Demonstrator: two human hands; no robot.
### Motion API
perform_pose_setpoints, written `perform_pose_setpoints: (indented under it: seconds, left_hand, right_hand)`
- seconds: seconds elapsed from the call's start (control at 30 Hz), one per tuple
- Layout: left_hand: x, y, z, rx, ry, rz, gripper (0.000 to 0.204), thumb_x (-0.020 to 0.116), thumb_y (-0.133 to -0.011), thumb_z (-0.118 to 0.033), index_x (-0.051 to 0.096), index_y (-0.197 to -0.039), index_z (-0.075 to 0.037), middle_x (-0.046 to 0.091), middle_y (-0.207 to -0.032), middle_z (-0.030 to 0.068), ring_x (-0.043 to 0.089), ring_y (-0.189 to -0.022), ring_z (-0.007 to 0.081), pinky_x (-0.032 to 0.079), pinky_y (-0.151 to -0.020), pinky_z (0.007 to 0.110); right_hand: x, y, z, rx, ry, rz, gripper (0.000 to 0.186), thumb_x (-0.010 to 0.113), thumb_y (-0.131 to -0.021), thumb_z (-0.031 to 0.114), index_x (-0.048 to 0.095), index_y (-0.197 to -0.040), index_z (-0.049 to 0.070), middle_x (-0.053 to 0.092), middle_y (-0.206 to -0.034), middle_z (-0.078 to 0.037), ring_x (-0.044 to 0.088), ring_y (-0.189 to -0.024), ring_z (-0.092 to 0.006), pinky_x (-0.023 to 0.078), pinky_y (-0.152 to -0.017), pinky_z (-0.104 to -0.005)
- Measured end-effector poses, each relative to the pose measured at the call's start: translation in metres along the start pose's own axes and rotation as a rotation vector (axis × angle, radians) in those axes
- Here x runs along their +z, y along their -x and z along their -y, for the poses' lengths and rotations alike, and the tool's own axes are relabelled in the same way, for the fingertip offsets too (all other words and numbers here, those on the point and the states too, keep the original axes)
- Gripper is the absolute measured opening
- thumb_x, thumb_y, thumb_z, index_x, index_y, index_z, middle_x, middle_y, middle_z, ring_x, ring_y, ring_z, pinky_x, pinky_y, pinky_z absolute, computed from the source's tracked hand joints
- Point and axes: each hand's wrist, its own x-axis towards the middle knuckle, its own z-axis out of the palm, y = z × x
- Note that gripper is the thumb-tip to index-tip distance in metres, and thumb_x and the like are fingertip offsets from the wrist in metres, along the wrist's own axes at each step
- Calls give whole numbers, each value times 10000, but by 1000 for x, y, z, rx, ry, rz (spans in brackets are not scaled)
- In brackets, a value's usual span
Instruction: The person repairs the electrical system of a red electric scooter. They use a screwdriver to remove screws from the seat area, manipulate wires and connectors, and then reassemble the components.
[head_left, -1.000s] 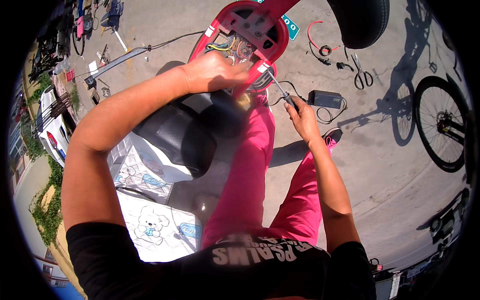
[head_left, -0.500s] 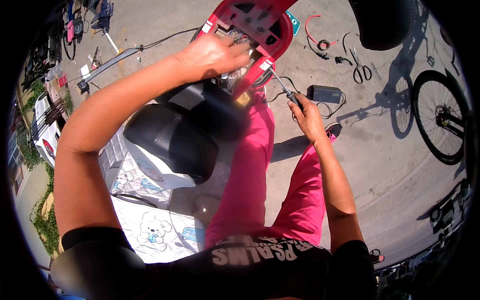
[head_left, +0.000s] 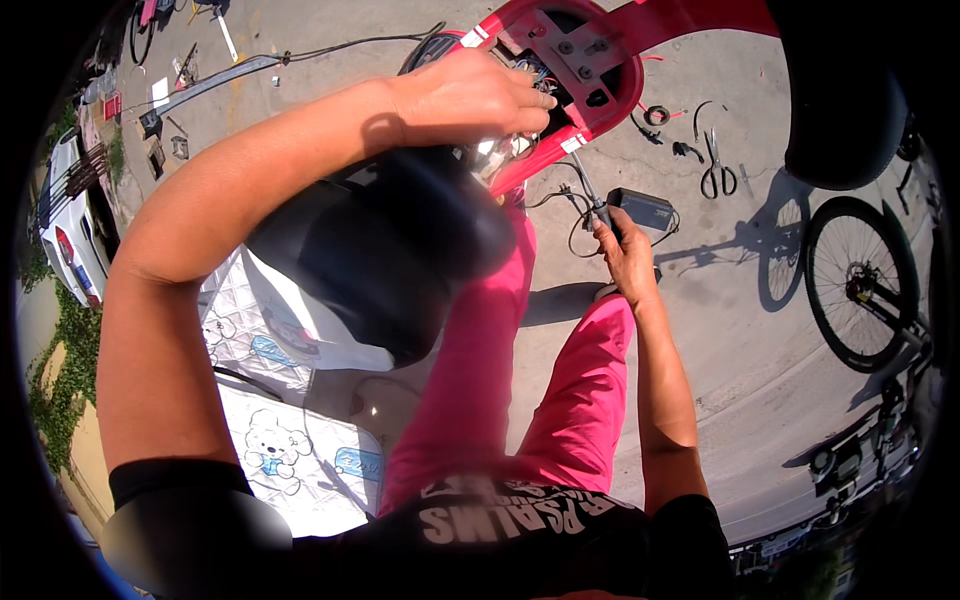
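My left hand (head_left: pixel 478 98) reaches over the opening of a red scooter frame (head_left: pixel 610 110). Its fingers are bent together at a tangle of thin wires (head_left: pixel 540 80); the thumb and whatever the fingertips grip are hidden. In my right hand (head_left: pixel 628 258) is a screwdriver (head_left: pixel 588 182), held by its dark handle. The metal shaft points up toward the frame's lower edge; whether the tip touches it, I cannot tell. A black seat (head_left: pixel 370 250) lies under my left forearm.
A black box with a cable (head_left: pixel 640 208) sits beyond my right hand. Scissors (head_left: pixel 717 165) and a tape roll (head_left: pixel 656 115) lie on the concrete. At the right is a bicycle wheel (head_left: pixel 862 285); a quilted white cover (head_left: pixel 290 450) is at lower left.
The whole view has shifted, so the red frame sits further right. My left hand stays over the wires with its fingers reaching a bit further across; the right keeps hold of the screwdriver.
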Motion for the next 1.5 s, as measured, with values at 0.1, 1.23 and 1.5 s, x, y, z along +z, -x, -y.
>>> perform_pose_setpoints:
  seconds: [0.1,1.23,1.5]
  left_hand:
    - [2,-4,-21,-278,224,-2,179,585,-799,-110,642,-965,-72,641,-1149,110,625,-972,292,522,-752,375]
    - [78,-66,-50,-1311,80,3,179,658,-778,-155,716,-829,7,648,-793,257,661,-791,402,522,-730,443]
    - [76,-61,-51,-1425,345,-81,160,699,-791,-117,690,-759,40,653,-656,170,634,-591,249,493,-594,372]
  right_hand:
    - [-2,2,1,28,-11,-6,226,609,-950,208,591,-1027,-4,481,-660,-15,428,-604,-105,389,-560,-270]
    - [4,-7,-39,-274,-178,-54,215,595,-878,209,625,-968,15,648,-851,-209,622,-820,-380,487,-731,-430]
    - [23,-11,-58,-363,-94,-174,254,619,-878,269,640,-982,38,657,-912,-173,628,-880,-362,497,-767,-453]
